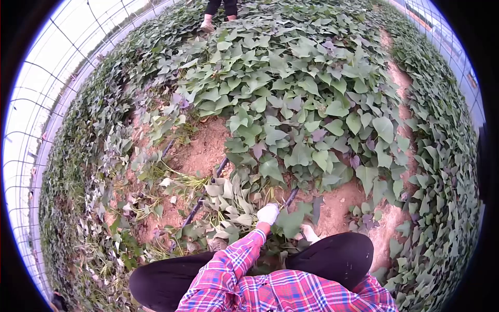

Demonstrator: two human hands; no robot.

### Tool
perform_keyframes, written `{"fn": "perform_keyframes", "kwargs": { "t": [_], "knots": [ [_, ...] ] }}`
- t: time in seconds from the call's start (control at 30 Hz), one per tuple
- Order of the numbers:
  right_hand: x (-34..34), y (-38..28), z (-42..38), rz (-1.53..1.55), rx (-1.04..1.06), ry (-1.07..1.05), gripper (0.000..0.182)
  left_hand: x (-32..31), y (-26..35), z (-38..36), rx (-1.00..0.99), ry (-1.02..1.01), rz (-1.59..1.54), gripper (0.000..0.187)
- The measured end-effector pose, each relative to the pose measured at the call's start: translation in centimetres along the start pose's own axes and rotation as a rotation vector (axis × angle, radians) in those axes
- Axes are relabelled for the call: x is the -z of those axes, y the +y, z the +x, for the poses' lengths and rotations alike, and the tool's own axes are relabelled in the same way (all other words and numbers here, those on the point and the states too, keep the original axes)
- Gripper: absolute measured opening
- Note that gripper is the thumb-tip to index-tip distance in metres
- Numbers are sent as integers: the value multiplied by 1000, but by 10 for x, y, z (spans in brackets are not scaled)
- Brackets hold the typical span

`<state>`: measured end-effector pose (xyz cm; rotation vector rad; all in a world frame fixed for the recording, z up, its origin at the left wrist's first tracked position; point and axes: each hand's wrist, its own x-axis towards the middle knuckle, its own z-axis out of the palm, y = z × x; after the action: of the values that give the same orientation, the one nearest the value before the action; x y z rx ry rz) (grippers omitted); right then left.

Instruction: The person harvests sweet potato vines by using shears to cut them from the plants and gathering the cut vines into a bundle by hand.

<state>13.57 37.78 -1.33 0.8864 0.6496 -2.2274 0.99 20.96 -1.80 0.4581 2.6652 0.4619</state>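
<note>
My left hand [268, 213], in a white glove, reaches down among the vines in front of my knees. Its fingers look closed, but the leaves and the glove hide what is in them. Pale stems [270, 195] stand just beyond it, and a broad green leaf [292, 222] lies close on its right. Wilted, upturned vines [228, 200] lie to its left. My right hand is out of view; only part of that plaid sleeve [378, 295] shows at the lower right.
Black drip hoses [193, 212] cross the reddish soil [204, 148]. Dense leafy vines [312, 104] cover the ground ahead. Another person's legs [221, 7] stand at the top. My dark-clad knees [338, 257] flank the work area. Wire mesh [49, 78] curves along the left.
</note>
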Motion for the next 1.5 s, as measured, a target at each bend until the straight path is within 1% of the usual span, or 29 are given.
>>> {"fn": "perform_keyframes", "kwargs": {
  "t": [0.03,0.07,0.1,0.17,0.2,0.23,0.27,0.3,0.37,0.47,0.6,0.63,0.7,0.77,0.8,0.83,0.87,0.93,1.0,1.03,1.1,1.17,1.2,1.23,1.3,1.37,1.43,1.47,1.5],
  "knots": [
    [-28,-9,-34,-354,207,-164,26,16,4,-5,-21,-104,-61,22],
    [-31,-11,-36,-359,212,-169,26,34,6,-11,-41,-208,-120,23],
    [-33,-12,-37,-385,179,-160,26,35,2,-12,-42,-202,-119,23],
    [-49,-11,-45,-543,194,-73,23,23,-7,-22,-285,-148,-66,23],
    [-54,-11,-49,-545,197,-76,23,25,-4,-24,-334,21,-188,32],
    [-56,-10,-53,-610,247,-114,23,29,-3,-24,-336,24,-186,32],
    [-57,-10,-55,-675,298,-150,23,34,-3,-23,-253,-116,-170,26],
    [-56,-11,-56,-678,300,-150,23,51,6,-27,-167,-254,-155,20],
    [-54,-15,-57,-517,221,-305,22,55,7,-28,-195,-264,-145,23],
    [-70,-4,-61,-581,353,-183,19,62,11,-36,-265,-225,-118,26],
    [-56,-7,-59,-781,338,-197,19,104,23,-59,-342,-318,-137,32],
    [-60,-7,-63,-723,330,-201,18,85,10,-53,-345,-314,-135,32],
    [-58,-7,-63,-669,329,-203,18,46,-15,-39,-360,-126,-285,34],
    [-45,-9,-49,-390,187,-275,19,-11,-65,-21,-334,-177,-702,35],
    [-41,-10,-43,-298,139,-297,20,-5,-69,-19,-152,-458,-1251,24],
    [-37,-11,-36,-347,166,-254,21,0,-73,-19,65,-746,-1783,16],
    [-36,-12,-33,-395,192,-211,23,-4,-79,-17,60,-743,-1783,16],
    [-37,-11,-35,-486,264,-171,25,-9,-86,-15,-225,-691,-1289,28],
    [-40,-11,-44,-701,461,-172,25,0,-78,-16,-49,-730,-1154,31],
    [-39,-11,-44,-700,435,-133,27,6,-72,-17,38,-752,-1089,32],
    [-38,-11,-42,-713,456,-141,26,11,-54,-16,-87,-679,-706,30],
    [-35,-11,-44,-726,477,-143,26,7,-39,-22,-301,-384,-163,26],
    [-38,-11,-50,-748,471,-148,33,8,-30,-28,-398,-227,105,24],
    [-43,-13,-57,-771,462,-153,39,55,5,-50,-254,-286,156,23],
    [-42,-18,-58,-744,419,-152,38,51,5,-49,-229,-176,188,22],
    [-37,-16,-61,-696,352,-156,37,52,-1,-46,-180,-50,52,21],
    [-38,-18,-66,-685,365,-138,37,82,7,-59,-145,114,-35,20],
    [-37,-18,-71,-683,375,-130,37,74,-11,-43,32,39,-279,27],
    [-36,-17,-77,-683,387,-124,37,83,-10,-48,-12,159,-318,31]
  ]
}}
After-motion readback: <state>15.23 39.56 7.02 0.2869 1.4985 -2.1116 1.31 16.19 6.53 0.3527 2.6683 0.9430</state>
